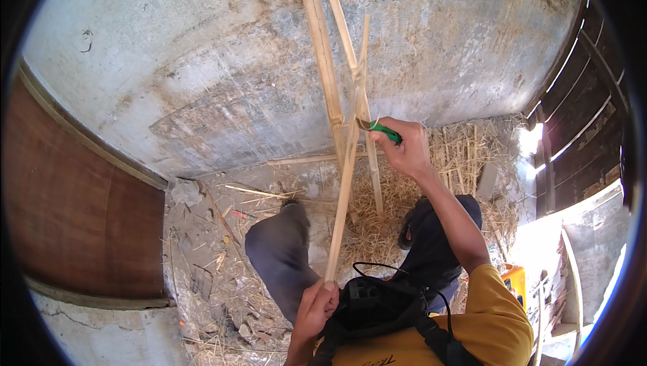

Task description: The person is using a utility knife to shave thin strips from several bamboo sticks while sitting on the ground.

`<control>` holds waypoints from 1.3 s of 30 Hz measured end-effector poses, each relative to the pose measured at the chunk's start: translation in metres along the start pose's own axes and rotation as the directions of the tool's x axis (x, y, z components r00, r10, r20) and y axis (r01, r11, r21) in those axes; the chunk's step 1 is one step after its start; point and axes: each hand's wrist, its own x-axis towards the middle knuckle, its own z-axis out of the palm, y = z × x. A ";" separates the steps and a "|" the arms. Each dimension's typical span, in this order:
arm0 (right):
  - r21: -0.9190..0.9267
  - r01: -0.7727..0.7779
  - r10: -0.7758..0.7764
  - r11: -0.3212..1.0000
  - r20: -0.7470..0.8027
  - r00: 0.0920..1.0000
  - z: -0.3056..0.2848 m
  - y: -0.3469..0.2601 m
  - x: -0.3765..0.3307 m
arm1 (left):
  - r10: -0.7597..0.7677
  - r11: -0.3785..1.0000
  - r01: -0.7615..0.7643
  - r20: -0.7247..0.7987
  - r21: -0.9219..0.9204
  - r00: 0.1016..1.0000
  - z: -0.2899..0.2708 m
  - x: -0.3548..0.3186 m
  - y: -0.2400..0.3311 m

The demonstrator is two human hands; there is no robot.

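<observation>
Person stands facing the grey wall (222,63), w/ a long bamboo strip (345,170) slanting up toward it. Left hand (315,307) sits at the strip's lower end, fingers curled tight round it, prob. to brace it steady. Right hand (406,147) is up near the wall, fingers closed round a green-handled knife (381,130); the blade meets the strip where it crosses other bamboo sticks (325,63) leaning on the wall, so the edge looks set to shave or split it. Straw pile (465,157) lies at the wall's foot, by the right hand. Brown board (74,211) flanks the wall's left end.
</observation>
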 end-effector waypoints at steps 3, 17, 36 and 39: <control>-0.015 -0.073 0.073 0.997 -0.035 0.997 -0.002 0.010 0.009 | -0.039 0.999 0.039 0.003 -0.007 0.999 0.002 -0.005 0.000; 0.488 -0.465 0.282 0.738 0.403 0.871 -0.014 0.043 0.025 | -0.075 0.997 0.076 -0.012 0.030 0.997 0.001 -0.003 0.003; 0.669 -0.532 0.351 0.519 0.400 0.846 0.005 -0.002 -0.025 | 0.347 0.799 -0.256 -0.070 0.544 0.935 0.023 0.048 0.022; 0.700 -0.519 0.404 0.491 0.346 0.847 0.003 -0.001 -0.022 | 0.333 0.831 -0.259 -0.068 0.492 0.941 0.018 0.049 0.017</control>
